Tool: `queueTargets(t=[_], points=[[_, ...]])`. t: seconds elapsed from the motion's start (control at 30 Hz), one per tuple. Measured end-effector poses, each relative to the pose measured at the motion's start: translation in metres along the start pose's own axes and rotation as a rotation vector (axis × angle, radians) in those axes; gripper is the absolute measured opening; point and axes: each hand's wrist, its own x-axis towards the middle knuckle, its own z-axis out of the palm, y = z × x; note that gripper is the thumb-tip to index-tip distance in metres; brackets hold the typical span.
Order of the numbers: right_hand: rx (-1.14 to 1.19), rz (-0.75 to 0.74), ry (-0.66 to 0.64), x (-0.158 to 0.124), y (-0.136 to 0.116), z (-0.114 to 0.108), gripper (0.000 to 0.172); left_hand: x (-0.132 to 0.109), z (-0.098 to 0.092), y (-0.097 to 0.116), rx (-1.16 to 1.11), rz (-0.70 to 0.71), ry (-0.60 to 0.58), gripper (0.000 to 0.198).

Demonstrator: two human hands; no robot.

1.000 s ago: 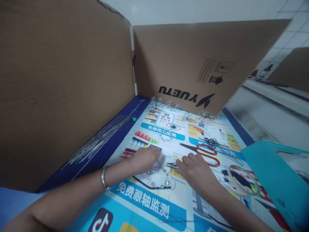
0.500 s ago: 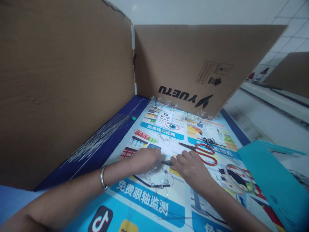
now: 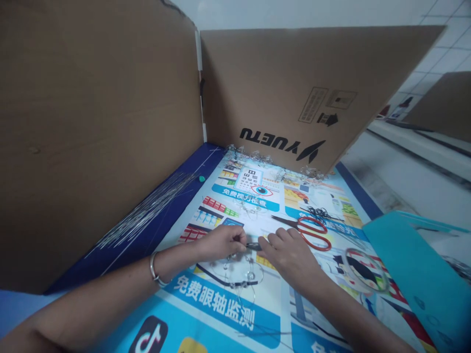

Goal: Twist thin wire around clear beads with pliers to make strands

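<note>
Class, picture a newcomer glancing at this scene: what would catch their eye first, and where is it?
Probably the tall cardboard panel at the back, with its bold black lettering upside down. Next, perhaps, the red-handled scissors, lying just beyond the right hand. Near the middle, that hand holds a dark pointed tool close to the left hand, above the colourful printed sheet.

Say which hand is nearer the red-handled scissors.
Right. The right hand is just on the near side of the red-handled scissors; the left hand is farther off, to their left.
</note>
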Motion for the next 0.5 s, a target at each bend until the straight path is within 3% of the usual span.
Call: queueTargets(t=[0.13,0.3,0.5], points=[[0.023,0.021,-0.006,-0.001,0.0,0.001,0.013,0.0,0.001,-0.003,-0.032,-0.027,0.0,0.004],[0.177,0.112,-0.017,-0.01,0.005,0.002,0.016,-0.001,0.002,-0.004,0.031,0.074,0.053,0.005],[0.233,0.126,0.016,-0.015,0.006,-0.001,0.02,-0.001,0.002,-0.003,-0.01,0.07,0.001,0.004]])
